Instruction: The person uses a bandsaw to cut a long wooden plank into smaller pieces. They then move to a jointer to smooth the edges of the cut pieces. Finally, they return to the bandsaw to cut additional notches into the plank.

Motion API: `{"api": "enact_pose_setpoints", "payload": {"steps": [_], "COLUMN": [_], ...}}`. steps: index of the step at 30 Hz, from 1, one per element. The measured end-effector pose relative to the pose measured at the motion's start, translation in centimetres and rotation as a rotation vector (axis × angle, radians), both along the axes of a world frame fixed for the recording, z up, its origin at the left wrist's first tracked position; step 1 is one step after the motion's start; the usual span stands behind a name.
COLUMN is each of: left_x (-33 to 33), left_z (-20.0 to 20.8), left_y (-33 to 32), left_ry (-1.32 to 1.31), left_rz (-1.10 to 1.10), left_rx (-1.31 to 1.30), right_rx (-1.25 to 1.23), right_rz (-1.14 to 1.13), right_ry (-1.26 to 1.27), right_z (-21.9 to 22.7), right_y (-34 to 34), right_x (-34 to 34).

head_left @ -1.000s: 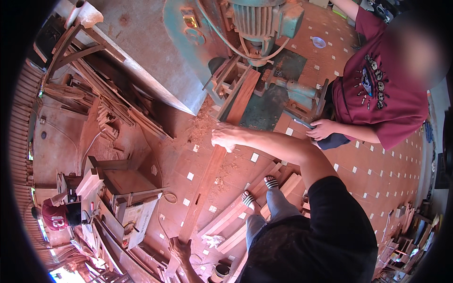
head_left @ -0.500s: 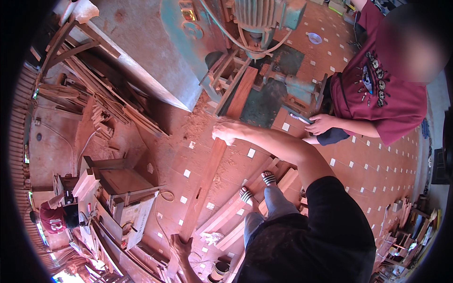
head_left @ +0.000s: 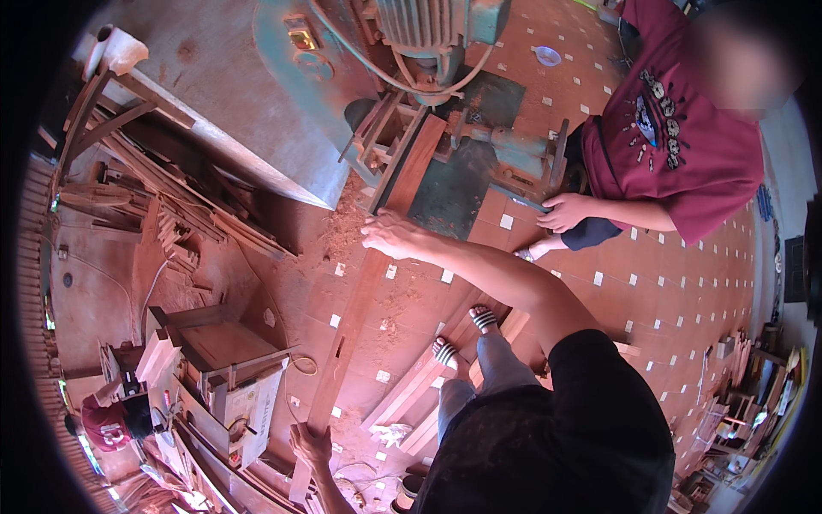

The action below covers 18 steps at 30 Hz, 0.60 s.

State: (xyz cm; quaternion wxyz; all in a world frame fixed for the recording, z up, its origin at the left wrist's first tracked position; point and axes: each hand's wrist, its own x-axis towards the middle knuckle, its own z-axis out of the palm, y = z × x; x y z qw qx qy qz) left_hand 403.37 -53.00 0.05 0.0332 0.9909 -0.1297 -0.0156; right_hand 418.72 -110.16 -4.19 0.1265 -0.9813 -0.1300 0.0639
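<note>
Nearest, the left hand (head_left: 311,445) grasps the long, flat reddish-brown wooden board (head_left: 358,295) near its close end, thumb parted from the fingers across its width; any grip underneath is hidden. A narrow dark slot (head_left: 340,345) lies in the board, beyond these fingers. Pale reddish squared timbers (head_left: 411,390) lie on the floor to their right.

Farther up, the right hand (head_left: 392,235) lies across the board, fingers close together and bent over it; I cannot tell whether the thumb pinches. The wide spacing probably steadies its length. The board's long axis runs from the left fingers, up and slightly rightward past the right fingers, its far end pointing into the dusty green machine with a ribbed motor (head_left: 419,26). Right of the right fingers, a co-worker's hand (head_left: 562,212) holds a slim dark object (head_left: 521,198).
</note>
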Motion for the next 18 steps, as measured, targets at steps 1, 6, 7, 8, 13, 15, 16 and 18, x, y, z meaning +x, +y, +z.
{"api": "enact_pose_setpoints", "payload": {"steps": [1,6,7,8,13,15,16,18], "left_x": [1.1,0.6,0.7,0.8,1.5,1.9,2.2,2.5], "left_z": [-0.4,-0.5,-0.9,-1.1,-2.0,-2.4,-2.7,-2.6], "left_y": [-0.3,0.4,0.5,0.8,0.9,1.0,0.7,1.7], "left_ry": [-0.01,-0.047,-0.03,-0.014,-0.02,0.021,0.036,0.111], "left_rz": [-0.048,-0.007,-0.011,-0.006,-0.027,-0.004,0.013,-0.005], "left_rx": [0.009,0.031,0.04,0.055,-0.004,-0.005,-0.009,0.007], "right_rx": [-0.007,0.07,-0.066,-0.195,-0.572,-0.481,-0.535,-0.64], "right_rz": [0.003,-0.187,-0.335,-0.473,-0.706,-0.739,-0.866,-1.141], "right_ry": [-0.057,-0.402,-0.49,-0.579,-0.439,-0.436,-0.503,-0.565], "right_z": [-0.3,5.0,5.8,6.2,8.5,9.8,11.6,12.3], "right_y": [-0.6,-3.5,-5.9,-8.7,-24.0,-29.7,-32.4,-36.3], "right_x": [-0.1,-5.6,-8.0,-10.4,-18.2,-18.6,-17.0,-16.5]}}
